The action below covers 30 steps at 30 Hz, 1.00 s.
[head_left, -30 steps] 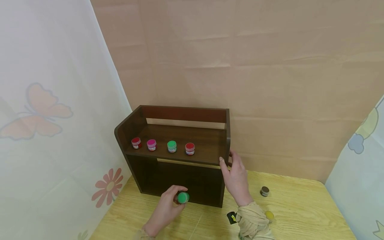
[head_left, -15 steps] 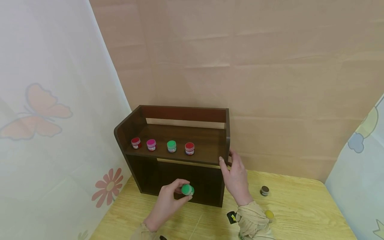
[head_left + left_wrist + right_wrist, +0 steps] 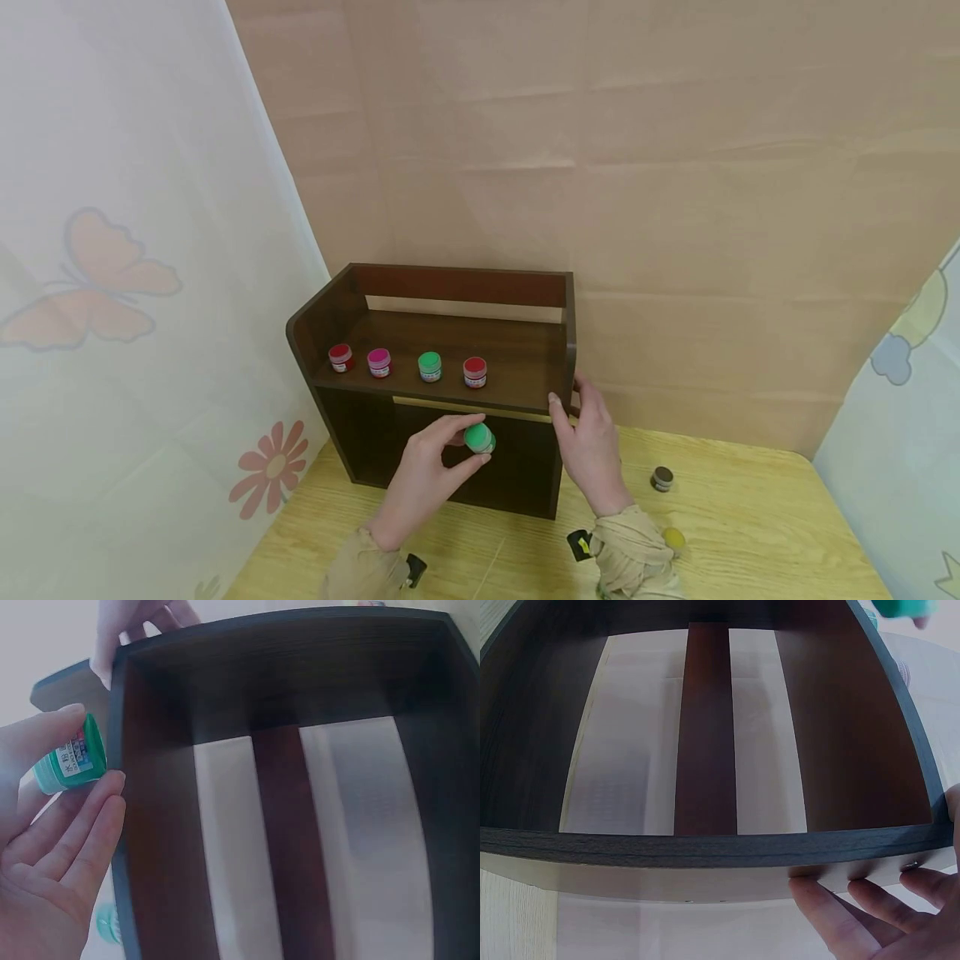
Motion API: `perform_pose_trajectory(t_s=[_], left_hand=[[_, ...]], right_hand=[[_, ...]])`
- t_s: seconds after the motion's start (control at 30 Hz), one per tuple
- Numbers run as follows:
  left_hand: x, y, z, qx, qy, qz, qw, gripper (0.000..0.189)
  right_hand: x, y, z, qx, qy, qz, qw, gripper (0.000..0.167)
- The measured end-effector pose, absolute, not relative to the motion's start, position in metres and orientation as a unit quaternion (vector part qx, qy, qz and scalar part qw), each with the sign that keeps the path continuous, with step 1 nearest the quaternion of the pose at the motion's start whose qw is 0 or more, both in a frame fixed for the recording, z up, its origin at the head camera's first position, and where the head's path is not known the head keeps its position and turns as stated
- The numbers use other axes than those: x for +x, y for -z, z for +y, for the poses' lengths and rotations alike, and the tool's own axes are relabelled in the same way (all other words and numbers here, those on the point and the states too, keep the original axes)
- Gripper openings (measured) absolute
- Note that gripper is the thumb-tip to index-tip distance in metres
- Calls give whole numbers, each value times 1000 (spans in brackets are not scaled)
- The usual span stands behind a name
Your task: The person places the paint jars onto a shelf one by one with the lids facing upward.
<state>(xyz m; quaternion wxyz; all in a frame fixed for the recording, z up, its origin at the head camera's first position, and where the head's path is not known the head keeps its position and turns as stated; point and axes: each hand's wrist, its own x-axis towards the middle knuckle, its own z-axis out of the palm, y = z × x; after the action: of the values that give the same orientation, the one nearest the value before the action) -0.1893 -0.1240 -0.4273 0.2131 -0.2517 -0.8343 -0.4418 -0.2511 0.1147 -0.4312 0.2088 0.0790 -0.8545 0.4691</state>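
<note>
A small paint jar [image 3: 479, 437] with a green lid is pinched between the thumb and fingers of my left hand [image 3: 422, 477]. The jar is raised in front of the dark wooden shelf [image 3: 517, 337], below its upper board, and its printed label shows in the left wrist view. My right hand [image 3: 592, 450] holds the shelf's right side, thumb at the front edge of the upper board. In the right wrist view its fingertips [image 3: 810, 889] press the outer face of the side panel. A row of paint jars stands along the upper board: red [image 3: 341, 358], magenta [image 3: 379, 362], green [image 3: 430, 367] and red [image 3: 475, 372].
Right of the shelf, a jar with a dark lid [image 3: 662, 478] stands on the wood-patterned table [image 3: 757, 517]. A yellow-lidded jar [image 3: 673, 540] sits beside the right sleeve [image 3: 633, 550]. Brown paper [image 3: 712, 250] covers the wall behind, and a patterned white sheet [image 3: 150, 400] hangs at left.
My left hand has lifted the green-lidded jar from low by the shelf's base, upward and slightly right, toward the upper board. The right hand stays on the shelf's side.
</note>
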Motion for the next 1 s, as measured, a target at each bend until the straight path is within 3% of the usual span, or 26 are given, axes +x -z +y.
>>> perform_pose_trajectory(t_s=[0.57,1.0], left_hand=[[-206,393,-106,-312,448,-793,271,46],[-226,377,-96,-321,461,-780,275,44]], right_hand=[[-252,433,115,83,-470,-852,217,59],[-251,432,116,85,-475,-849,214,60]])
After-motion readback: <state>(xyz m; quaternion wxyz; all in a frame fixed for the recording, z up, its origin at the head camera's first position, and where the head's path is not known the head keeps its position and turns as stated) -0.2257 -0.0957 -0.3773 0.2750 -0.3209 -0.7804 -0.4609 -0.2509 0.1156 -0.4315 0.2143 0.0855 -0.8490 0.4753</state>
